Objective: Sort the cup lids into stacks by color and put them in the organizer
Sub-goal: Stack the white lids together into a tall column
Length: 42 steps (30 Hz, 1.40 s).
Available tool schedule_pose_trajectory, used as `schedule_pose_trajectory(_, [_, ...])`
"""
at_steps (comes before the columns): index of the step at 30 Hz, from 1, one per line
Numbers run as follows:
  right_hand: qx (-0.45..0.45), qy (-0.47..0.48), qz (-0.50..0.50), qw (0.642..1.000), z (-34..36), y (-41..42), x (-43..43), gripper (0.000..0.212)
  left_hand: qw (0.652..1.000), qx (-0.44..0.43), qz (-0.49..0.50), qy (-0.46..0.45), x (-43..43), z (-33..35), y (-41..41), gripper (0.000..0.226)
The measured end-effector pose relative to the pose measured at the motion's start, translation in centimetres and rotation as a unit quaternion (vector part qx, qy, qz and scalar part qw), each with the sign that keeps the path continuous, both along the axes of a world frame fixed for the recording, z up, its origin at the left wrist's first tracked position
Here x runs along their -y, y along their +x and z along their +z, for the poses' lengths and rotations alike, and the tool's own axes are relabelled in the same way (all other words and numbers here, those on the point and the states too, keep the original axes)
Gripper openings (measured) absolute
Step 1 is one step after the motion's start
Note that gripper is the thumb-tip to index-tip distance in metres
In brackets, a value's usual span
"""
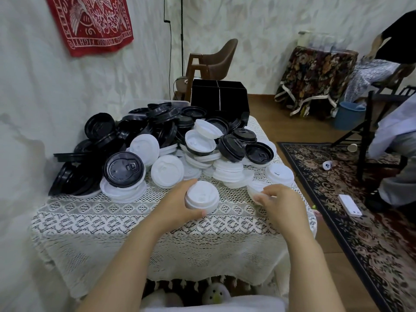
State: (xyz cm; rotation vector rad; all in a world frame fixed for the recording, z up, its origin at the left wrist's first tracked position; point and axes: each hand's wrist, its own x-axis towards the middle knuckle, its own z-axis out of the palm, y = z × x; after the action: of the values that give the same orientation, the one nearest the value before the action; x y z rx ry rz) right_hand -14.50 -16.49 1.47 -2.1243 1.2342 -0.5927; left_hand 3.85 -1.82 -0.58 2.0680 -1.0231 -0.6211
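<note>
Holding a stack of white lids (202, 197) over the desk (135, 221), the left hand (177, 206) has its grip curled round it. The right hand (280, 200) has its grip pinching another white lid (255, 188) beside the mixed pile (144, 146), with the organizer (219, 95) behind.

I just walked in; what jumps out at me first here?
A jumbled heap of black and white cup lids covers the far half of the lace-covered table, with a black organizer behind it. Near the front, the left hand holds a small stack of white lids while the right hand pinches another white lid near the table's right edge.
</note>
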Motion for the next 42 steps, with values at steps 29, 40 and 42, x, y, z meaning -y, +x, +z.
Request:
schedule_pose_trajectory(29, [0.080,0.068,0.035,0.994,-1.2,1.4,-1.9,0.037,0.996,0.081,-0.021,0.038,-1.5,0.6,1.5,0.094])
schedule_pose_trajectory(40, [-0.128,-0.014,0.220,0.967,-1.4,1.9,-2.6,0.085,0.998,0.061,-0.026,0.015,-1.9,0.4,1.3,0.095])
schedule_pose_trajectory(42, [-0.156,-0.010,0.253,0.955,-1.4,1.8,-2.5,0.088,0.998,0.050,-0.025,0.013,-1.9,0.4,1.3,0.095])
